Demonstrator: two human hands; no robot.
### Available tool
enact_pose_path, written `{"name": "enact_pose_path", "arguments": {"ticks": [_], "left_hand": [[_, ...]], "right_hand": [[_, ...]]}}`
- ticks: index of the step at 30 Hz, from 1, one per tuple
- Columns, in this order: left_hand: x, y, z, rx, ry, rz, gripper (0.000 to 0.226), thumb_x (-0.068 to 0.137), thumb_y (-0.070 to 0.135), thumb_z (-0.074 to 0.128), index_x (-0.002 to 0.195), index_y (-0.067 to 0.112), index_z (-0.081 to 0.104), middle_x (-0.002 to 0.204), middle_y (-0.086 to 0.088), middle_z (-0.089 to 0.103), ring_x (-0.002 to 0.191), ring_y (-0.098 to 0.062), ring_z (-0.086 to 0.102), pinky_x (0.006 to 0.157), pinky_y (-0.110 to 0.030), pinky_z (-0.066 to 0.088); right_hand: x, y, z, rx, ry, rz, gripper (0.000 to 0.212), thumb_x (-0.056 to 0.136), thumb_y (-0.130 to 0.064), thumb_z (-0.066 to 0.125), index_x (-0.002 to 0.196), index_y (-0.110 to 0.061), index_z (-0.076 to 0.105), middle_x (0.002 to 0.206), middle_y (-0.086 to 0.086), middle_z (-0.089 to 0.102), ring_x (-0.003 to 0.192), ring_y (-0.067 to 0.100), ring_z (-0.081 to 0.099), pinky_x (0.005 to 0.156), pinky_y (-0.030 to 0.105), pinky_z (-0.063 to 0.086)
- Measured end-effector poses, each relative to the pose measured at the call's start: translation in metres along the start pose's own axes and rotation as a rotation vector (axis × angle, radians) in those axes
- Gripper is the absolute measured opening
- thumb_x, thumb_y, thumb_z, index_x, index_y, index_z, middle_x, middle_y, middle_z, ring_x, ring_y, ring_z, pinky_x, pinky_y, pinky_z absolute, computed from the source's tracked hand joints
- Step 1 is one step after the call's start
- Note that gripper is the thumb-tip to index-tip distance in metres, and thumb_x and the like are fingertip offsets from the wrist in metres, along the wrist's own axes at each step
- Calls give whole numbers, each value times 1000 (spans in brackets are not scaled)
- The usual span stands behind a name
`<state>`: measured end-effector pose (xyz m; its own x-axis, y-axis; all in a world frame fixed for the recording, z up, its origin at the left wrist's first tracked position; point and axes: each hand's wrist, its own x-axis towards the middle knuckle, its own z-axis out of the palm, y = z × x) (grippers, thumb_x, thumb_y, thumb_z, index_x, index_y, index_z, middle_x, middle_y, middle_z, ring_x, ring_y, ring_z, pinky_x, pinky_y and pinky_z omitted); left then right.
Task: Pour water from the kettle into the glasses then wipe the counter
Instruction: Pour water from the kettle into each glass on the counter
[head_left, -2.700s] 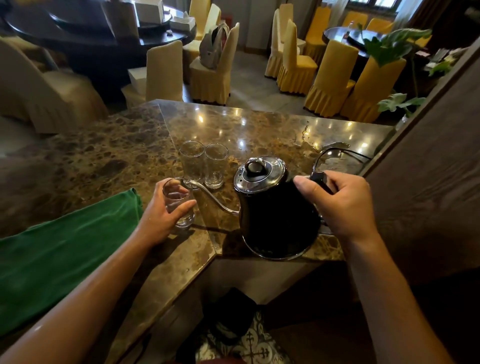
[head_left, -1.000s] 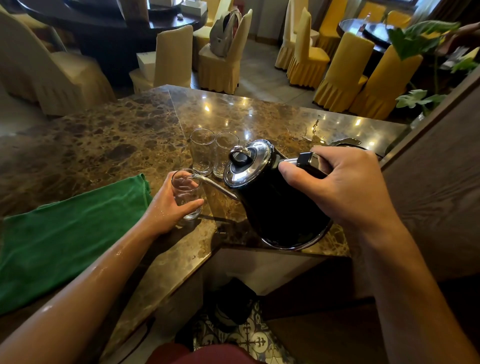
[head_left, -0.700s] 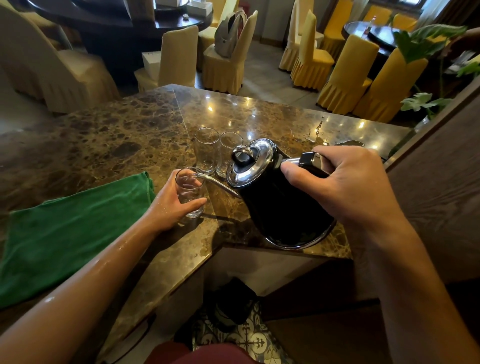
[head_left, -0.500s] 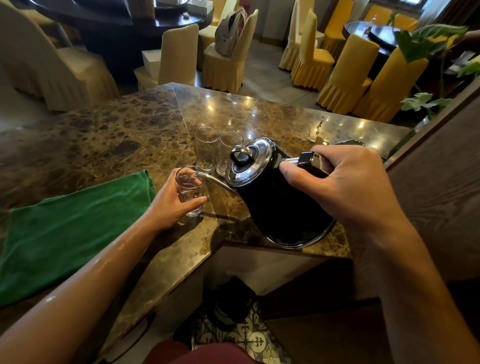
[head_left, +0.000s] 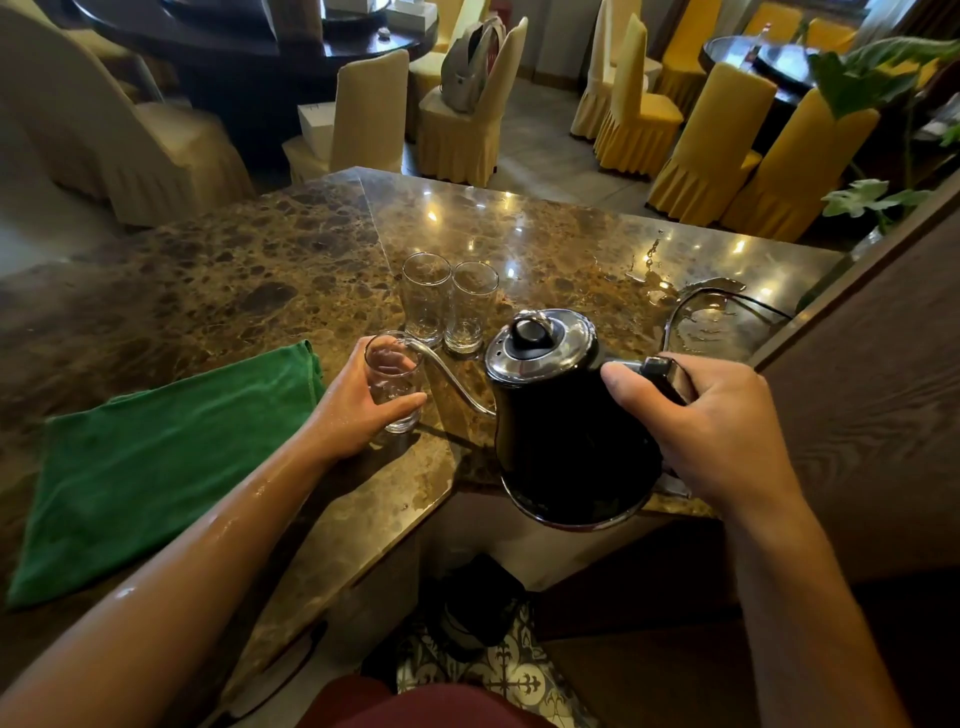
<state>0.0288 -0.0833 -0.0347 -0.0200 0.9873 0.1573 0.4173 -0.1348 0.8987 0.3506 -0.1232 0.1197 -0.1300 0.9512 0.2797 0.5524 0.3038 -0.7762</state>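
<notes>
Water level unclear in glass (head_left: 393, 384); right hand (head_left: 711, 421) hides handle.

- No text, label, brand, number or sign is showing legibly anywhere in the view.
</notes>
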Motion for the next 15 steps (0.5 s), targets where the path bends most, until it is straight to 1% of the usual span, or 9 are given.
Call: {"name": "enact_pose_path", "arguments": {"ticks": [2,4,6,9,10,11,12,13,15], "left_hand": [[0,0,1,0,7,10,61,81,12,85,120,37,46,114,8,64,109,6,62,98,-12,46],[-1,-2,1,-3,2,11,58,81,10,84,122,30,49,113,8,63,109,4,62,100,-16,46],[-1,-3,0,1,-8,4,56,81,11,85,123,23,50,113,8,63,110,2,62,103,-21,48],[2,-2,-3,32,-14,-45,57,79,25,88,123,26,52,115,12,65,111,2,64,101,-27,51],[4,-1,-4,61,-11,-68,58,77,32,89,123,28,54,114,13,66,109,3,64,99,-24,51],[6,1,-6,101,-4,-88,60,74,38,89,123,28,55,113,14,66,106,5,64,94,-18,50],[8,2,-8,141,5,-98,62,73,43,90,123,28,56,111,15,67,104,7,64,90,-11,49],[10,4,-10,172,11,-101,64,71,45,90,123,27,57,109,15,67,102,9,63,86,-6,47],[13,5,-13,189,18,-107,64,71,45,90,123,26,57,108,14,70,101,8,65,86,-7,48]], "right_hand": [[-6,7,4,26,50,56,55,91,-33,77,52,-8,47,44,-9,41,44,6,40,43,21,31],[-11,13,7,66,67,88,58,92,-32,77,51,-12,41,44,-11,38,43,5,36,44,22,28],[-14,17,9,122,63,109,58,92,-32,77,49,-15,42,43,-11,38,43,4,37,44,22,29],[-16,20,12,202,60,114,54,92,-31,77,47,-23,50,43,-12,45,42,3,43,44,19,33],[-16,20,13,211,66,108,51,91,-34,77,48,-23,53,44,-11,47,43,3,45,44,22,35],[-16,21,15,226,79,106,49,90,-39,78,51,-21,56,45,-10,49,45,4,47,46,24,36],[-15,24,16,243,90,106,49,87,-45,79,54,-16,58,47,-7,51,47,8,49,47,27,37],[-15,27,18,264,96,115,54,85,-51,80,58,-10,59,50,1,54,50,12,51,49,33,39],[-14,33,21,317,114,140,63,83,-57,80,68,2,64,60,23,61,55,20,56,51,41,45]]}}
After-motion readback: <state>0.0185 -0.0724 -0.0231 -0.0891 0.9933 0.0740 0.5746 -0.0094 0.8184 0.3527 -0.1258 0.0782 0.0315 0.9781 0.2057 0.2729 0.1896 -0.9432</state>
